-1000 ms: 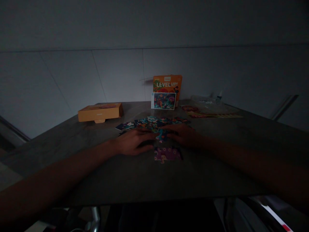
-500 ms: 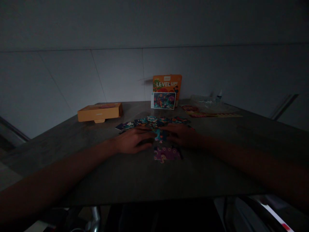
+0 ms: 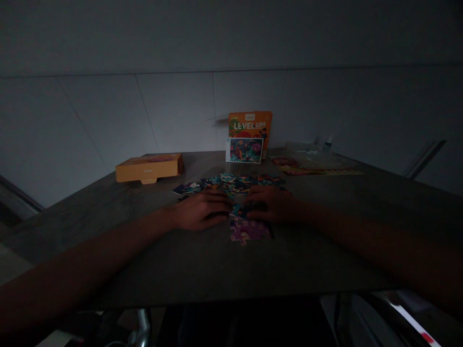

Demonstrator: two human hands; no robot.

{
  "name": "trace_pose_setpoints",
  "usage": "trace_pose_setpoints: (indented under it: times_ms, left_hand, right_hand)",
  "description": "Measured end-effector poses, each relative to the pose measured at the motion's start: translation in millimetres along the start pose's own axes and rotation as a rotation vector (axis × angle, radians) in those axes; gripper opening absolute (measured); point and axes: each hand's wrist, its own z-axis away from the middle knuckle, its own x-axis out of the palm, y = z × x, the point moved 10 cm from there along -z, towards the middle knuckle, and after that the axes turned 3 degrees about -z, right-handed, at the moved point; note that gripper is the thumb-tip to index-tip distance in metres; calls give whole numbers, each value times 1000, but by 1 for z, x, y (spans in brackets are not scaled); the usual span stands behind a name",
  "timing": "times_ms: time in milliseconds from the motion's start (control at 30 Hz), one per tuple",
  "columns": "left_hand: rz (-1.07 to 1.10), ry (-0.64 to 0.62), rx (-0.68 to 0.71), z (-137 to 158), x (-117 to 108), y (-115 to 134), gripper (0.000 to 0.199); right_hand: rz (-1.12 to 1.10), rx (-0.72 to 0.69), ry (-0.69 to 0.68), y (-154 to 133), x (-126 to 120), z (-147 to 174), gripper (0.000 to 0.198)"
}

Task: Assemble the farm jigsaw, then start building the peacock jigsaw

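Note:
A section of purple puzzle pieces (image 3: 250, 231) with ring shapes lies on the dark table before me. A blue-teal puzzle piece (image 3: 238, 211) lies against its upper edge; whether they interlock I cannot tell. My right hand (image 3: 273, 205) has bent fingers on this blue piece at its right side. My left hand (image 3: 202, 210) rests palm down on the left, fingers stretched, tips close to the piece's left edge. Just behind both hands spreads a pile of loose puzzle pieces (image 3: 229, 180), partly covered by the fingers.
At the back, a small picture card (image 3: 245, 151) leans on an orange "LEVEL UP!" box (image 3: 267, 126). An orange box part (image 3: 150, 168) stands at the left. To the right lie a printed sheet (image 3: 318, 170), clear plastic (image 3: 306, 148) and a small bottle (image 3: 328, 143). The scene is dim.
The blue piece has come toward me, up to the purple section, along with my right fingers. My left hand has hardly shifted.

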Motion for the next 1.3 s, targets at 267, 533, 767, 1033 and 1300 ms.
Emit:
trace_pose_setpoints:
  times_ms: [267, 533, 767, 1033, 1300]
  left_hand:
    - [88, -42, 95, 0, -1, 21, 37]
    - [54, -77, -94, 2, 6, 0, 56]
    - [60, -62, -77, 0, 7, -2, 40]
    - [95, -43, -70, -1, 6, -3, 30]
    - [133, -14, -194, -6, 12, -19, 21]
  right_hand:
    - [-24, -2, -45, 5, 5, -1, 27]
    - [-88, -3, -56, 9, 6, -2, 28]
    - [-6, -3, -128, 4, 10, -2, 27]
    - [188, -44, -169, -5, 13, -4, 24]
    - [230, -68, -148, -6, 16, -5, 19]
